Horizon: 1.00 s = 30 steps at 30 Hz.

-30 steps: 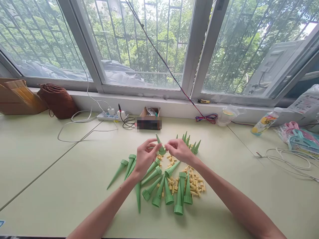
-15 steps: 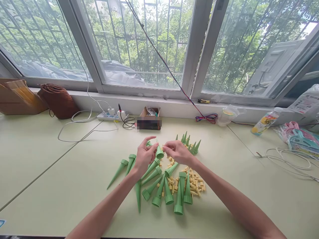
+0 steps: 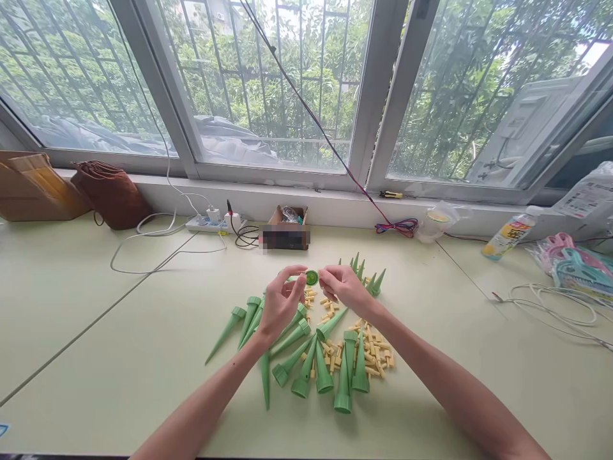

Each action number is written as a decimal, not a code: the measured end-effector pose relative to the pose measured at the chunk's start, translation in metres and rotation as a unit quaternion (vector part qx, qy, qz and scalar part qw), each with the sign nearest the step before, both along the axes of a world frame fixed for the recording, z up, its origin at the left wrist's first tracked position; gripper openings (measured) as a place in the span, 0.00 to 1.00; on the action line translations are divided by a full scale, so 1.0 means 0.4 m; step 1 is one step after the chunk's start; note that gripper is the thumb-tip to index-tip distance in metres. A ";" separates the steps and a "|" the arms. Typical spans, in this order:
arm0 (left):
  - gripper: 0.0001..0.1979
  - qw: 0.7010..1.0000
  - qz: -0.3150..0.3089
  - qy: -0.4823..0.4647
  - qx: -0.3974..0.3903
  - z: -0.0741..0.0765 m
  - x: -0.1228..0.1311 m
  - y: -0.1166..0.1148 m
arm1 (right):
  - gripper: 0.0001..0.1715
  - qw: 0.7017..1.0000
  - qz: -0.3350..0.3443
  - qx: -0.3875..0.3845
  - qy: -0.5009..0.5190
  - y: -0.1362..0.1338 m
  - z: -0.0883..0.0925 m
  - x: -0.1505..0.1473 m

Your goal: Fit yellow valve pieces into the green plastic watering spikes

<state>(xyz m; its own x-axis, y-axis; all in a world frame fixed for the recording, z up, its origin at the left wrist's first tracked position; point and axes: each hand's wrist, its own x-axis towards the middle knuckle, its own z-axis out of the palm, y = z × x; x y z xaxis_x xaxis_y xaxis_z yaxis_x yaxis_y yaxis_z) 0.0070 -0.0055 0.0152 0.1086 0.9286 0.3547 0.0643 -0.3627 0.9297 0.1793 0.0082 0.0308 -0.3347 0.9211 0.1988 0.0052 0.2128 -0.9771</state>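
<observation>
My left hand (image 3: 282, 300) is closed on a green plastic watering spike (image 3: 311, 278), whose round open end faces me. Just right of that opening is my right hand (image 3: 342, 284), its fingertips pinched together; whatever is between them is too small to make out. Below both hands lie several more green spikes (image 3: 301, 378), capped ends and points turned various ways. A heap of small yellow plastic valve pieces (image 3: 378, 354) is spread among them.
Several green spikes (image 3: 363, 271) stand point up beyond my right hand. Near the window are a small open box (image 3: 286, 237), a power strip (image 3: 205, 223), a brown pouch (image 3: 112, 195) and a bundle of wires (image 3: 397, 227). A spray bottle (image 3: 510, 236) lies at right.
The spike in my left hand has tipped, so its open end now faces me instead of pointing down. My right hand has shifted slightly right and stays pinched.
</observation>
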 end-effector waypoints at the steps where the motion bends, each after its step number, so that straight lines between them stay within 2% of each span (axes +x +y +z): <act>1: 0.17 1.000 -0.005 -0.002 0.004 -0.002 -0.001 0.001 | 0.24 1.000 0.004 -0.005 0.007 0.001 0.000 0.000; 9: 0.16 1.000 -0.005 -0.019 0.008 0.001 -0.001 0.002 | 0.26 1.000 0.002 0.013 -0.013 0.004 -0.011 0.001; 13: 0.18 0.998 -0.017 -0.047 -0.042 0.012 0.003 0.001 | 0.24 0.998 -0.013 0.031 -0.049 -0.001 -0.011 0.000; 18: 0.20 0.987 -0.038 -0.106 -0.114 0.007 0.008 0.008 | 0.21 0.992 -0.028 0.069 -0.106 -0.009 -0.003 0.001; 25: 0.21 0.954 -0.058 -0.169 -0.243 -0.007 0.006 0.023 | 0.18 0.980 -0.031 0.111 -0.163 -0.016 0.005 0.001; 28: 0.20 0.948 -0.062 -0.176 -0.257 -0.012 0.007 0.026 | 0.17 0.980 -0.034 0.108 -0.164 -0.015 0.003 -0.002; 30: 0.20 0.957 -0.049 -0.166 -0.231 -0.012 0.009 0.024 | 0.18 0.982 -0.048 0.100 -0.153 -0.014 -0.002 -0.004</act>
<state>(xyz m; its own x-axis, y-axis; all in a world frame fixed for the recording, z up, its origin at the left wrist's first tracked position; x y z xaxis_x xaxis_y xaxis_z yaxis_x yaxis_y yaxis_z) 0.0106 0.0041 0.0106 0.1551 0.9860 -0.0615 -0.2754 0.1030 0.9558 0.1777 0.0027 0.0299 -0.3202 0.9043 0.2823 0.3223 0.3842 -0.8652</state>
